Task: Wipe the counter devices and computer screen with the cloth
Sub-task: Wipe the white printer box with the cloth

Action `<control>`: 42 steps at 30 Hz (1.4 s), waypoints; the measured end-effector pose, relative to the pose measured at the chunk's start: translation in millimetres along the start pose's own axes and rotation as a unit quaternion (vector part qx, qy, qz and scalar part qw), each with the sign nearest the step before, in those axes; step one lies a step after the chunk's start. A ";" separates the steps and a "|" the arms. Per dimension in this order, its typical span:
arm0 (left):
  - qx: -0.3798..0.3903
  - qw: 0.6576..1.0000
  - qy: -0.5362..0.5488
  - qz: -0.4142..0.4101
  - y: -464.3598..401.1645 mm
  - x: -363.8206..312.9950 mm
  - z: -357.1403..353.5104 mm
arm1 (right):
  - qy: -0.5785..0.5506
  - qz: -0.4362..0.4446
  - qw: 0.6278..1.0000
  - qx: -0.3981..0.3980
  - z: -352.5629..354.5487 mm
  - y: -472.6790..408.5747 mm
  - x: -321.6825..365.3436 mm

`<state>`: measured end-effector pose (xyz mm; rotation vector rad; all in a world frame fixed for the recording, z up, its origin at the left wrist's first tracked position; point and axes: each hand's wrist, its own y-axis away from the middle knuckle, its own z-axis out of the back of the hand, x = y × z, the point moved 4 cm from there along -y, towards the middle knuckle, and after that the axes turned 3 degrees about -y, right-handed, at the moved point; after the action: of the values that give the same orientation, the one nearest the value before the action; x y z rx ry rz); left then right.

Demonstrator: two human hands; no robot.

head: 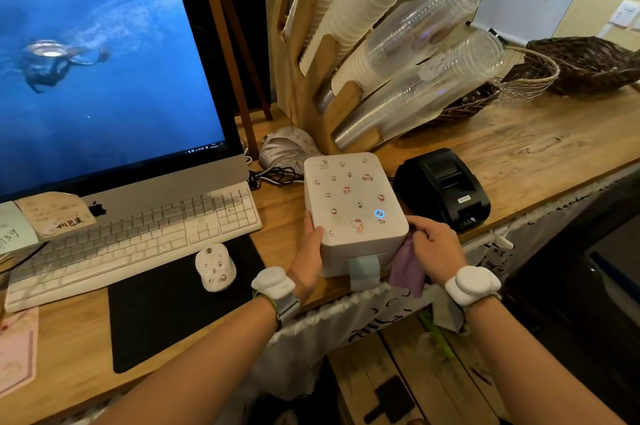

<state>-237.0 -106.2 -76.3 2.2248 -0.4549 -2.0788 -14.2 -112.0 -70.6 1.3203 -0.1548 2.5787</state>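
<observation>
A white label printer [351,197] with cartoon stickers and a lit blue ring sits at the counter's front edge. My left hand [310,256] grips its left side. My right hand [433,248] presses a purple cloth [407,268] against the printer's right front corner; the cloth hangs down below the hand. A black receipt printer [445,187] stands just right of it. At the left is the computer screen [104,71] showing a blue underwater picture, with a white keyboard [138,234] and a white mouse [215,267] in front.
A wooden cup holder [311,78] with paper and clear plastic cups leans behind the printers. Wicker baskets [585,66] sit at the back right. A black mouse mat [173,300] lies on the wooden counter [519,154]. Cables [277,176] run behind the white printer.
</observation>
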 end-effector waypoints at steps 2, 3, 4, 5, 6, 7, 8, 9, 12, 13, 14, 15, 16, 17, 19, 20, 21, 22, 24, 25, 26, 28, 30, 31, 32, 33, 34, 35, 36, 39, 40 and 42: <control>-0.004 1.000 0.009 0.007 -1.3 0.4 -0.5 | -0.009 0.004 1.000 -0.001 0.2 -3.3 1.8; -0.009 1.000 0.014 0.010 -2.4 1.2 -1.5 | -0.009 0.008 1.000 -0.001 0.3 -4.8 2.2; -0.015 1.000 0.019 0.013 -4.3 3.8 -2.9 | -0.008 0.010 1.000 -0.003 0.8 -6.6 1.9; -0.021 1.000 0.017 0.012 -4.4 5.2 -6.0 | -0.007 0.010 1.000 -0.008 2.1 -8.7 0.8; -0.026 1.000 0.010 0.012 -4.1 7.8 -10.0 | -0.004 0.009 1.000 -0.015 4.6 -11.1 -1.0; -0.027 1.000 0.000 0.013 -2.6 9.5 -15.1 | 0.000 0.008 1.000 -0.018 7.4 -13.7 -2.5; -0.026 1.000 -0.005 0.015 -1.2 12.0 -20.8 | 0.006 0.007 1.000 -0.019 10.9 -16.4 -3.8; -0.025 0.999 -0.006 0.019 -0.1 13.7 -26.7 | 0.014 0.007 1.000 -0.017 14.8 -19.1 -4.8; -0.028 0.999 0.002 0.025 -1.7 17.4 -35.8 | 0.029 0.009 1.000 -0.002 21.8 -26.0 -6.2; -0.033 0.999 0.000 0.027 -2.8 17.9 -36.8 | 0.028 0.009 1.000 0.001 22.3 -27.0 -6.9; -0.036 0.999 0.001 0.028 -3.5 18.1 -37.8 | 0.027 0.008 1.000 0.002 22.5 -27.3 -7.5; -0.038 0.999 0.000 0.028 -3.5 17.5 -37.8 | 0.025 0.008 1.000 0.002 22.1 -27.7 -8.2; -0.040 0.999 -0.001 0.028 -2.9 17.1 -38.3 | 0.025 0.007 1.000 0.001 21.8 -27.3 -9.4; -0.043 0.999 -0.003 0.027 -2.4 15.8 -39.1 | 0.025 0.008 1.000 0.001 21.6 -27.6 -10.0; -0.047 0.999 -0.006 0.025 -0.6 13.4 -40.6 | 0.026 0.007 1.000 0.003 22.3 -27.0 -9.4; -0.048 0.999 -0.008 0.023 1.9 11.4 -41.5 | 0.027 0.009 1.000 0.003 23.4 -25.1 -7.7; -0.048 0.998 -0.009 0.025 1.2 10.7 -41.3 | 0.027 0.010 1.000 0.003 22.8 -25.5 -6.6; -0.049 0.998 -0.013 0.027 1.7 10.8 -41.4 | 0.028 0.011 1.000 0.002 23.8 -23.3 -4.5; -0.046 0.998 -0.025 0.027 1.2 10.4 -39.6 | 0.023 0.009 1.000 -0.001 21.9 -22.2 -2.4; -0.044 0.998 -0.035 0.028 1.2 10.4 -38.8 | 0.016 0.004 1.000 -0.009 22.2 -20.6 -2.5; -0.041 0.998 -0.044 0.029 2.0 9.5 -38.1 | 0.005 -0.006 1.000 -0.026 24.4 -17.6 -2.9; -0.044 0.997 -0.067 0.024 6.4 4.3 -35.2 | -0.023 -0.017 0.997 -0.076 33.2 -8.0 1.4; -0.067 0.991 -0.115 0.004 16.4 -7.2 -28.9 | -0.039 0.005 0.990 -0.132 45.5 3.8 17.6; -0.075 0.988 -0.133 -0.008 22.8 -12.9 -25.5 | -0.047 0.025 0.986 -0.156 51.3 8.8 30.3; -0.079 0.985 -0.149 -0.024 28.6 -18.4 -22.0 | -0.055 0.048 0.982 -0.174 55.4 13.1 45.7; -0.083 0.982 -0.165 -0.041 35.2 -24.6 -17.6 | -0.064 0.074 0.978 -0.184 57.6 17.6 62.2; -0.088 0.978 -0.180 -0.058 40.8 -31.0 -13.0 | -0.074 0.099 0.974 -0.187 58.0 21.9 78.5; -0.093 0.973 -0.198 -0.080 46.6 -39.3 -8.0 | -0.089 0.125 0.971 -0.182 56.0 25.1 94.1; -0.093 0.966 -0.219 -0.104 52.7 -48.9 -2.1 | -0.107 0.145 0.970 -0.166 51.3 28.3 109.1; -0.058 0.948 -0.267 -0.165 70.8 -78.7 13.6 | -0.169 0.177 0.968 -0.059 29.3 35.6 147.7; -0.044 0.947 -0.259 -0.182 82.2 -88.2 27.5 | -0.180 0.184 0.966 -0.017 13.7 41.4 164.5; -0.009 0.953 -0.242 -0.181 89.1 -94.5 36.7 | -0.226 0.153 0.961 0.037 -5.4 44.6 175.7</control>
<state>-292.6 -161.4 33.5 1.8797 -0.0414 -2.8148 -128.9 -125.2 69.3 2.0421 -0.3715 2.4867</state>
